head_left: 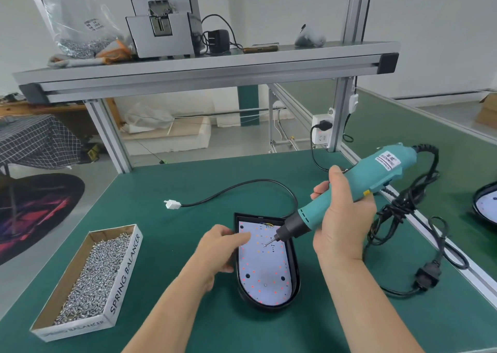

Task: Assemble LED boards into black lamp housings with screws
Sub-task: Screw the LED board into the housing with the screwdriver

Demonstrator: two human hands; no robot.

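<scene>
Screw box (125,274): an open cardboard tray heaped with silver screws (91,280), on the green tabletop (174,258) at my far left.
Left hand (222,250): it rests on the housing's left rim. My forefinger lies almost straight on the board, and the other fingers (228,268) bend loosely beside the wall, slack, clamping nothing.
Lamp housing (295,266): black, square at the far end and rounded toward me, lying flat mid-tabletop.
LED board (265,269): white, dotted with red and orange LEDs, seated inside the housing.
Cable (242,184): black, it loops from the housing's far end to a white plug (172,204).
Screwdriver (349,188): teal, electric, tilted down to the left, with its bit touching the board's upper middle.
Right hand (341,218): my fingers are wrapped tight round the screwdriver's body.
</scene>
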